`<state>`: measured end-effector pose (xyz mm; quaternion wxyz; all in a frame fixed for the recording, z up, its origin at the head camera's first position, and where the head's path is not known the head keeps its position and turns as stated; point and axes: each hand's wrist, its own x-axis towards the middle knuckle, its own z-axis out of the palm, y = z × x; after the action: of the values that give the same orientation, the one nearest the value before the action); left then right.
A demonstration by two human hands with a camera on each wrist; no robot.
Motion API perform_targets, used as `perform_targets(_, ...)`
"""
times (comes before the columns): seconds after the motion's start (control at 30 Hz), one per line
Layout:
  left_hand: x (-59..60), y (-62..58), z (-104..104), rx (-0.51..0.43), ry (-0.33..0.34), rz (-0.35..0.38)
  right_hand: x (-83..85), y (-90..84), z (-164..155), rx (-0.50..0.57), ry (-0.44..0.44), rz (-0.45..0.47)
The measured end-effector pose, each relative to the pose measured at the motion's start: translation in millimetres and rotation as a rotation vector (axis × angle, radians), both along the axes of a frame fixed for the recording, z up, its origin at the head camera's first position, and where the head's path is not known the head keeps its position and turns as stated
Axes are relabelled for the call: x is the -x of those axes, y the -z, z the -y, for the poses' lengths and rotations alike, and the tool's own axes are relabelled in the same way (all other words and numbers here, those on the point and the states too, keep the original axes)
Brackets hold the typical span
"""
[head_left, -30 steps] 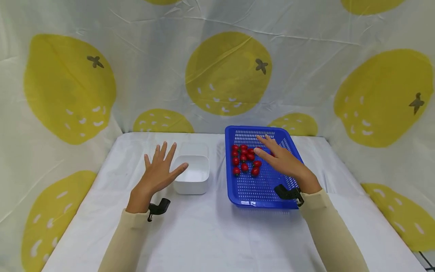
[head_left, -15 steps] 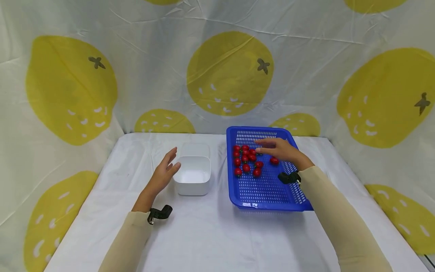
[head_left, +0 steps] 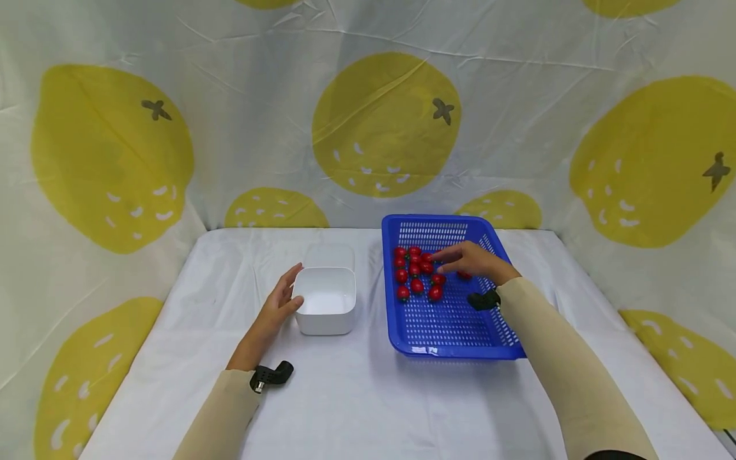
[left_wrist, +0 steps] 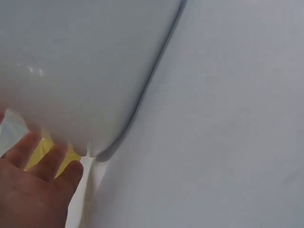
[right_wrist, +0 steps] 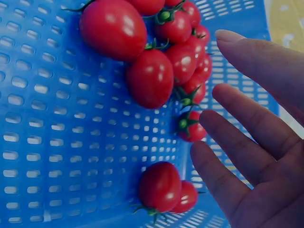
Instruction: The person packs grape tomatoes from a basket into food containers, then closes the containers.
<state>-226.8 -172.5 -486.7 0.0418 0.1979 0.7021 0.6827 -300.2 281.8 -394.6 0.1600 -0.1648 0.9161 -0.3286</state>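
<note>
My left hand (head_left: 276, 308) is at the left side of a square white plastic box (head_left: 326, 324), its thumb by the near left corner. In the left wrist view, relaxed fingers (left_wrist: 50, 161) lie against or very close to the box's wall; contact is hard to tell. My right hand (head_left: 476, 262) hovers inside a blue perforated basket (head_left: 460, 352), above red cherry tomatoes (head_left: 416, 285). Seen from the right wrist, its spread fingers (right_wrist: 247, 118) hold nothing, and green-stemmed tomatoes (right_wrist: 151, 78) lie just beyond the fingertips. The hand partly hides some tomatoes in the head view.
A pale, see-through square piece (head_left: 329, 255) lies just behind the box. White cloth (head_left: 368, 409) covers the table, and a lemon-print curtain (head_left: 253, 128) stands behind and at both sides. The basket's raised walls surround the tomatoes.
My left hand has turned side-on and come to the box's left side. My right hand has lowered into the basket toward the tomatoes, its fingers drawing nearer them.
</note>
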Motion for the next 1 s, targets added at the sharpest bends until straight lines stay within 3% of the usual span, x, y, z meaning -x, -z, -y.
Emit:
perform_targets(0.07, -1.0, 0.4, 0.1, 0.001, 0.009, 0.012, 1.3, 1.9, -0.6, -0.013, -0.003, -0.005)
perform_targets(0.27, -2.8, 1.6, 2.1, 0.036, -0.046, 0.052, 5.4, 8.8, -0.4, -0.019, -0.055, -0.011)
perform_targets(0.47, -0.7, 4.7, -0.7, 0.025, -0.019, 0.038, 3.5, 15.0, -3.0, -0.006, -0.068, 0.011)
perform_targets(0.73, 0.1, 2.3, -1.0, 0.038, -0.021, 0.075, 5.7, 21.6, -4.8, -0.024, -0.076, 0.001)
perform_targets(1.0, -1.9, 1.9, -1.5, 0.042, -0.028, 0.060, 7.3, 28.6, -4.4, -0.052, -0.060, 0.004)
